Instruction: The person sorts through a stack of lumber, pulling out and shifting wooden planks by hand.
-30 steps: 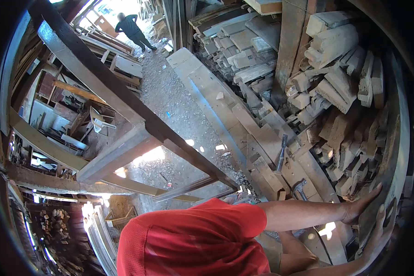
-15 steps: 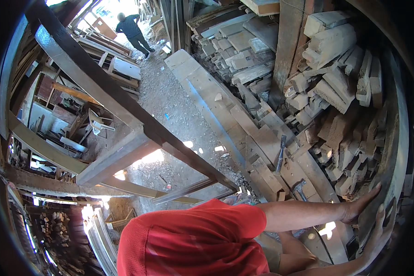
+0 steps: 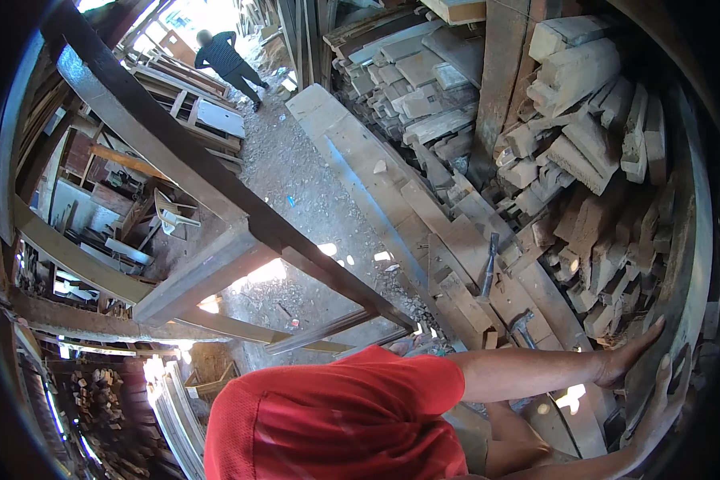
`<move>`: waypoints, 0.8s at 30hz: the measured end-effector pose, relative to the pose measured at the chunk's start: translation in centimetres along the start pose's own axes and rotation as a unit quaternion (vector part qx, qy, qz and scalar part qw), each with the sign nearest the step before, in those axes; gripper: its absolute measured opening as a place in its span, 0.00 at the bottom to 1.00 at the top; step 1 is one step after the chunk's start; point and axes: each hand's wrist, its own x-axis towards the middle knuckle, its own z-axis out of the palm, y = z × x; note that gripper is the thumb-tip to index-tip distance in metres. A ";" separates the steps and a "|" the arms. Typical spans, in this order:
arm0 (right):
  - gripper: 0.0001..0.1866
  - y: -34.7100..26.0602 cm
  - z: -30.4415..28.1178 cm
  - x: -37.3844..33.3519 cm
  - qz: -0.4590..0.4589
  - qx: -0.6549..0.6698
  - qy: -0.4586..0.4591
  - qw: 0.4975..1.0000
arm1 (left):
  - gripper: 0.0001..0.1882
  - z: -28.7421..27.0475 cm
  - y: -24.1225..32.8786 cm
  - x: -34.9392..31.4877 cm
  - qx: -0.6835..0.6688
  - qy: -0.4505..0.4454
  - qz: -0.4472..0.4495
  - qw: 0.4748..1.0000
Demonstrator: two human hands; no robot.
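Both my arms reach out to the right, to a long wooden plank (image 3: 674, 268) standing along the right rim of the view. My left hand (image 3: 626, 358) grips the plank's left edge, one finger stretched up along it. Slightly lower, my right hand (image 3: 661, 400) holds the opposite side, thumb and fingers parted over the wood; some fingers are hidden. A hammer (image 3: 523, 326) rests on the planked bench (image 3: 400, 232) left of my hands. Farther up the bench lies a second long-handled tool (image 3: 488, 266), its head hard to make out.
Stacked timber offcuts (image 3: 596, 148) rise beyond the bench, beside an upright post (image 3: 500, 88). A large wooden frame (image 3: 252, 224) crosses the left half. A white chair (image 3: 172, 214) stands past it. Another person (image 3: 228, 66) is on the gravel path (image 3: 284, 160) at the top.
The distant person has shifted slightly left, elbows out. My hands keep their place on the plank.
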 end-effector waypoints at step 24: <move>0.38 -6.8 1.2 -1.2 -0.016 0.058 0.023 0.998 | 0.43 -4.8 1.4 -2.7 0.380 0.042 0.119 0.916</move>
